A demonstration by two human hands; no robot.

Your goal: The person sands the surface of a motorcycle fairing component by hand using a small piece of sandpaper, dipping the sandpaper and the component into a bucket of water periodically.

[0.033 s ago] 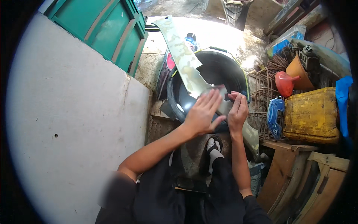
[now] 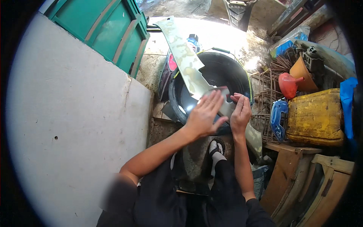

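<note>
A long, mottled pale green and tan panel [image 2: 185,62] with a notched edge lies slantwise across a round black tub [image 2: 227,62]. Its lower end [image 2: 254,138] comes out past my right forearm. My left hand [image 2: 205,114] rests flat on the panel's middle, fingers stretched out and slightly blurred. A small greyish patch with a reddish edge [image 2: 224,90] shows at its fingertips; I cannot tell whether it is a separate sheet. My right hand [image 2: 241,113] has its fingers curled at the panel's right edge and steadies it there. The contact under both palms is hidden.
A white wall [image 2: 75,113] and a green panelled door [image 2: 106,34] stand on the left. To the right are a yellow jerrycan [image 2: 314,117], a red funnel [image 2: 289,85], a blue plastic part [image 2: 278,119], rusty metal rods [image 2: 264,85] and wooden frames [image 2: 281,176]. My sandalled foot [image 2: 216,146] is below the tub.
</note>
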